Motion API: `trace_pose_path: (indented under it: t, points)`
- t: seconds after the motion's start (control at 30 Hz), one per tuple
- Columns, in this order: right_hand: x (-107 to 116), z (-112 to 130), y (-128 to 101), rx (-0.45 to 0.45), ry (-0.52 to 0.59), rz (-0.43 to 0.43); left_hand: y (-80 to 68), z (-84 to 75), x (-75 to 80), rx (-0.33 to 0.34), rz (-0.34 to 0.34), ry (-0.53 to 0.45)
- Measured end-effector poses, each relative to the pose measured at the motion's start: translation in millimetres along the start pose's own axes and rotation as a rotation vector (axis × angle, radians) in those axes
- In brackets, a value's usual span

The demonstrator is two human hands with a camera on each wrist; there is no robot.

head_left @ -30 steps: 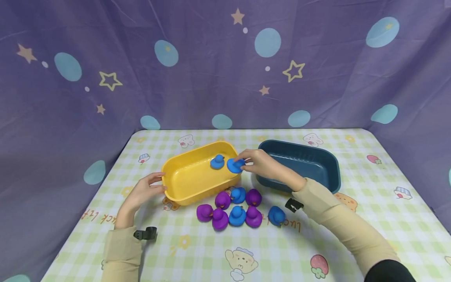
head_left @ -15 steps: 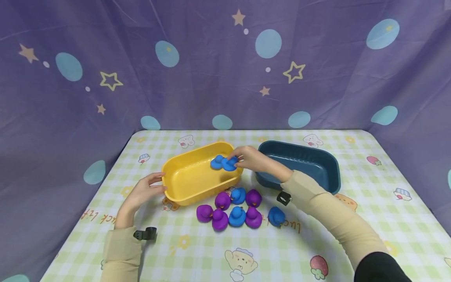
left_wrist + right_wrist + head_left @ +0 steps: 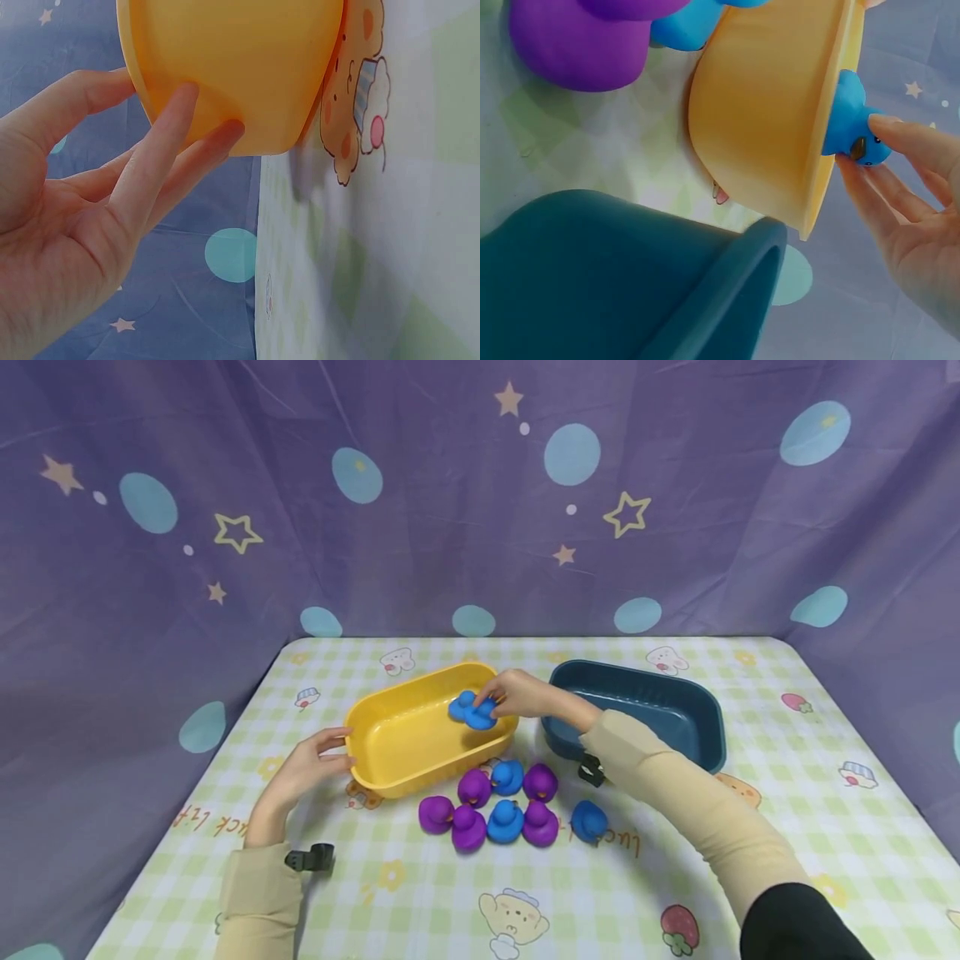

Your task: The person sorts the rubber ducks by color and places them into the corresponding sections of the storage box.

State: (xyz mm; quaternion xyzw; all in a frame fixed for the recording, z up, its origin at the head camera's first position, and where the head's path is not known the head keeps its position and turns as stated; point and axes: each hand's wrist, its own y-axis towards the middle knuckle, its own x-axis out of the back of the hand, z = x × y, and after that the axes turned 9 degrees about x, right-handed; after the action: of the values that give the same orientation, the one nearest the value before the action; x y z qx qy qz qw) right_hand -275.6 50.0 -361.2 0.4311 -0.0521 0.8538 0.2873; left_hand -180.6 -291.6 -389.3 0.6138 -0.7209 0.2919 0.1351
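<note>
My right hand (image 3: pixel 521 695) pinches a blue rubber duck (image 3: pixel 480 714) by its head between thumb and fingertips. In the right wrist view this duck (image 3: pixel 853 120) is partly below the rim of the yellow basin. Another blue duck (image 3: pixel 461 706) sits in the basin right beside it. My left hand (image 3: pixel 303 768) rests its fairly straight fingers against the left end of the yellow basin (image 3: pixel 408 785). In the left wrist view the fingertips (image 3: pixel 184 94) touch the basin's outer wall (image 3: pixel 247 75).
In front of the basin lies a cluster of purple ducks (image 3: pixel 468 828) and blue ducks (image 3: pixel 505 821). One blue duck (image 3: pixel 589 821) stands apart to the right. A dark teal basin (image 3: pixel 637 714) is at the right, partly behind my right forearm. A checked cloth (image 3: pixel 420 902) covers the table.
My right hand has moved left and carried the blue duck from over the yellow basin's right rim to beside the other blue duck inside. The left hand stays at the basin's left end.
</note>
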Motion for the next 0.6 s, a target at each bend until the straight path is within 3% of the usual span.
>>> trace_pose_path:
  t: [0.6]
  points:
    - [-17.7, -9.4, 7.4, -0.043, -0.008, 0.066, 0.9, 1.0, -0.4, -0.012, -0.001, -0.001]
